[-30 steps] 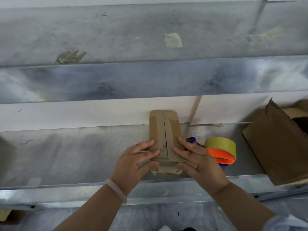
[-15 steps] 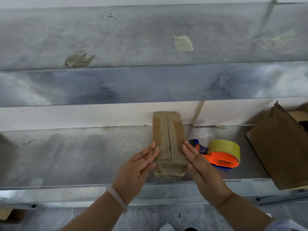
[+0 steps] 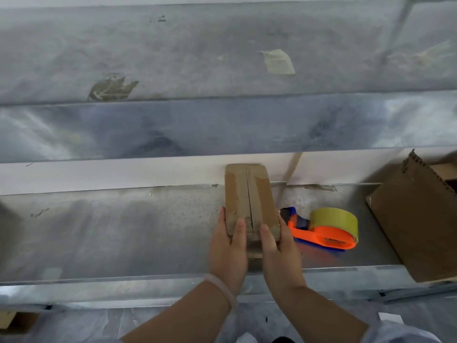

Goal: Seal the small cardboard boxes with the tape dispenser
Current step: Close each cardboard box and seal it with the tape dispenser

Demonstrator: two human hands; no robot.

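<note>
Notably, change: both hands had gone from lying flat by the top seam to clasping the near end of the small cardboard box point(image 3: 249, 201).
Left hand point(image 3: 230, 248): thumb on the top face, fingers point(image 3: 222, 216) down the left side, gripping the box.
Right hand point(image 3: 279, 248): thumb on top, fingers point(image 3: 283, 226) along the right side, gripping likewise.
Box position: lengthwise on the metal bench point(image 3: 111, 231), far end by the white wall strip.
Tape dispenser point(image 3: 324, 235): orange, yellow roll, on the bench just right of the box, untouched.
Surroundings: large cardboard box point(image 3: 415, 224) at the bench's right end; tape scrap point(image 3: 278, 61) on the metal panel above.
Obstruction: hands hid the box's near corners.
</note>
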